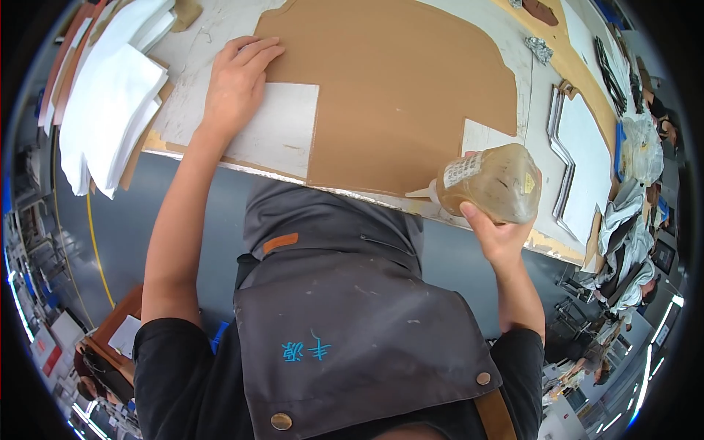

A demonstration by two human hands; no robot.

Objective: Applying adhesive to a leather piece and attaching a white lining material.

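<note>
A large flat brown sheet (pixel 396 99), notched at its near corners, lies on the worktable before me. My left hand (pixel 239 77) rests at its left edge, fingers bent over the border above the left notch. In my right hand (pixel 503 231) is a translucent plastic squeeze bottle (pixel 489 181) holding yellowish-brown liquid, tilted on its side. Its white nozzle (pixel 421 193) points left and meets the sheet's near edge at the right. The bottle bears a printed label. Some of my right fingers are hidden behind the bottle.
White sheets (pixel 104 110) are stacked at the table's left end, overhanging the front edge. Cut white pieces with dark edges (pixel 583 165) lie to the right. Crumpled foil (pixel 539 50) sits beyond the sheet's right side. A clear plastic bag (pixel 642 148) is farther right, and people appear at the rim.
</note>
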